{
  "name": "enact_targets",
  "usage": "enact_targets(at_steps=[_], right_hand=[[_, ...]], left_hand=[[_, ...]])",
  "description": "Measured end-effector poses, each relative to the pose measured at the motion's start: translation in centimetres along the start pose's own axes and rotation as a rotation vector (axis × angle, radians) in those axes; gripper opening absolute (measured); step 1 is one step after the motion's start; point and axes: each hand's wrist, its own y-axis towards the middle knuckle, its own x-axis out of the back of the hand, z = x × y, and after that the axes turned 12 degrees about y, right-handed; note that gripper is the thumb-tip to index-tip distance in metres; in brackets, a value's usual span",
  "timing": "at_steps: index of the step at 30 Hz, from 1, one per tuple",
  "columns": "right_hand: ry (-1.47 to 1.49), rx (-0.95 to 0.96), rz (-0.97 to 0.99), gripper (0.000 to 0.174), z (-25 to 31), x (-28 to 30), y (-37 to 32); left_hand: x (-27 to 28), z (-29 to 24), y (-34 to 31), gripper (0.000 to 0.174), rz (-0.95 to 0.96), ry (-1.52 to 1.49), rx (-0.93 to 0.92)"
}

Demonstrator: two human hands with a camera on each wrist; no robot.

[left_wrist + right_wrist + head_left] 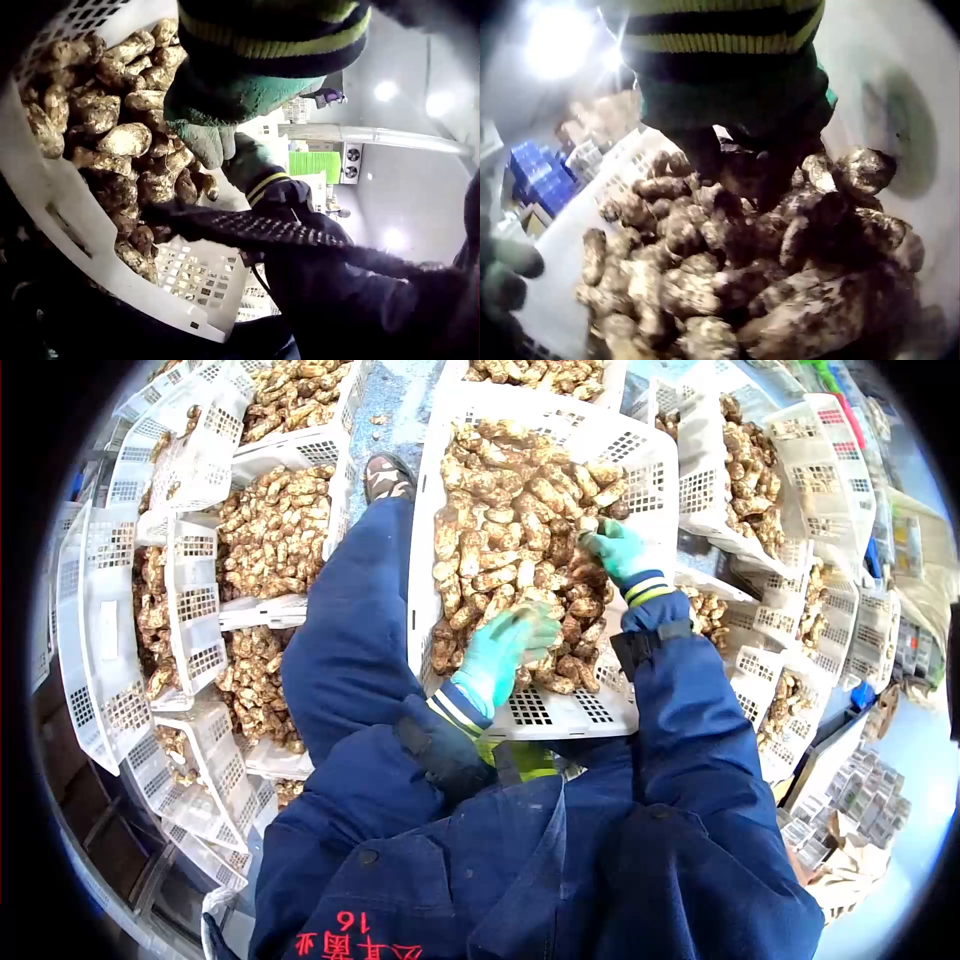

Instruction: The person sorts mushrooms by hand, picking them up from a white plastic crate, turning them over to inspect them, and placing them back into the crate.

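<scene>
Brown-and-cream mushrooms with thick stems lie heaped in a white perforated crate in front of the person. The left hand, in a green glove, is over the near part of the heap, its fingers extended and blurred; the left wrist view shows that hand beside the mushrooms. At the crate's right side the gloved right hand reaches in among mushrooms, fingers bent. In the right wrist view the right hand is above the heap, its fingertips in dark shadow, so any grip is hidden.
More white crates of mushrooms stand at the left and at the right, some stacked or tilted. A shoe is on the blue floor beside the middle crate. Small grey packs lie at the lower right.
</scene>
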Motion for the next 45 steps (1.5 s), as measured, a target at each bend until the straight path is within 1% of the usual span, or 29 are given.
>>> enact_targets(at_steps=[2, 3, 5, 7, 8, 12, 14, 16, 17, 18, 19, 20, 21, 23, 24, 25, 27, 28, 29, 31, 32, 35, 37, 39, 40, 41, 43, 44, 45], right_hand=[[0.651, 0.03, 0.397, 0.025, -1.8, 1.3, -0.6], [0.706, 0.036, 0.338, 0.029, -0.2, 0.3, -3.2], [0.811, 0.059, 0.219, 0.037, 3.2, -2.1, -8.7], [0.73, 0.058, 0.329, 0.044, 3.7, -2.0, -9.8], [0.765, 0.01, 0.185, 0.049, 3.2, -2.2, -9.8], [0.686, 0.161, 0.434, 0.05, 3.6, -2.1, -10.3], [0.405, 0.22, 0.412, 0.05, 5.4, -3.1, -12.0], [0.054, 0.314, 0.343, 0.049, 1.6, -2.7, -10.1], [-0.203, -0.074, 0.317, 0.038, 4.3, -2.7, -11.6], [-0.393, 0.005, 0.303, 0.029, 4.1, -2.5, -10.7], [-0.582, 0.084, 0.29, 0.024, 3.7, -2.1, -9.5], [-0.629, 0.304, 0.178, 0.024, 3.4, -1.5, -8.5], [-0.639, 0.26, 0.133, 0.024, 5.1, -1.3, -7.5], [-0.615, 0.646, -0.136, 0.024, 5.4, -2.0, -4.5], [-0.657, 0.525, -0.092, 0.027, 6.2, -2.9, -3.0], [-0.695, 0.405, -0.046, 0.031, 7.0, -3.7, -1.6], [-0.556, 0.451, -0.021, 0.041, 6.2, -6.0, 0.9], [-0.625, 0.638, -0.041, 0.04, 5.6, -6.7, 1.6], [-0.692, 0.822, -0.067, 0.039, 6.0, -7.5, 1.4], [-0.313, 0.473, 0.193, 0.036, 8.1, -9.6, -1.4], [-0.367, 0.535, 0.274, 0.038, 8.3, -10.6, -2.4], [-0.45, 0.744, 0.393, 0.049, 6.7, -13.7, -2.5], [-0.537, 0.653, 0.314, 0.06, 6.3, -15.3, -2.4], [-0.652, 0.755, 0.158, 0.059, 6.1, -16.7, -1.7], [-0.579, 0.628, 0.207, 0.054, 6.2, -16.8, -1.5], [-0.592, 0.503, 0.172, 0.046, 6.8, -17.4, -1.4], [-0.712, 0.514, 0.157, 0.042, 6.7, -17.6, -1.4], [-0.593, 0.504, 0.179, 0.038, 6.4, -17.4, -1.2], [-0.388, 0.442, 0.217, 0.031, 5.4, -17.2, -0.5]], left_hand=[[0.5, 0.6, 0.6, 0.041, 0.0, -0.081, -0.011], [0.1, 0.4, 0.1, 0.041, 0.004, -0.061, -0.07], [0.1, 0.0, 0.2, 0.041, -0.011, -0.031, -0.018], [1.4, 1.2, 1.3, 0.04, 0.058, -0.146, -0.063], [1.1, 0.8, 1.1, 0.04, 0.012, -0.106, -0.071], [1.1, 0.8, 1.8, 0.043, -0.055, -0.121, -0.121], [0.5, 0.2, 1.6, 0.047, -0.113, -0.141, -0.107], [0.6, 0.2, 1.4, 0.051, -0.124, -0.205, -0.116], [0.9, 0.2, 1.4, 0.052, -0.105, -0.254, -0.13], [1.0, 0.3, 1.3, 0.053, -0.123, -0.284, -0.116], [0.8, 0.6, 1.3, 0.055, -0.191, -0.138, -0.18], [0.5, 0.2, 1.0, 0.055, -0.177, -0.117, -0.164], [0.3, -0.5, 0.7, 0.055, -0.162, -0.095, -0.149], [-0.6, -1.3, 0.4, 0.042, -0.184, 0.007, -0.084], [-0.1, -1.0, 0.8, 0.044, -0.109, -0.089, -0.075], [-0.1, -0.5, 1.0, 0.045, -0.143, -0.039, -0.069], [-0.3, -1.3, 0.7, 0.045, -0.17, 0.019, -0.06], [0.0, -1.0, 0.6, 0.043, -0.144, -0.039, -0.083], [0.1, -0.9, 0.9, 0.041, -0.179, 0.064, -0.051], [0.3, -0.6, 0.2, 0.044, -0.071, -0.088, -0.098], [0.2, -1.3, -0.1, 0.041, -0.012, -0.165, -0.083], [-1.5, -5.6, -3.2, 0.035, -0.089, 0.131, -0.112], [-1.2, -5.2, -4.4, 0.029, 0.11, -0.052, -0.248], [-1.1, -4.1, -4.3, 0.029, 0.172, 0.015, -0.284], [-1.3, -3.8, -3.9, 0.031, 0.14, -0.006, -0.289], [-1.9, -5.6, -4.3, 0.034, 0.035, 0.042, -0.108], [-1.4, -5.0, -3.4, 0.038, 0.017, -0.079, -0.123], [-1.3, -5.1, -3.3, 0.046, -0.031, 0.111, -0.164], [-0.9, -4.6, -2.9, 0.046, -0.047, 0.078, -0.214]])
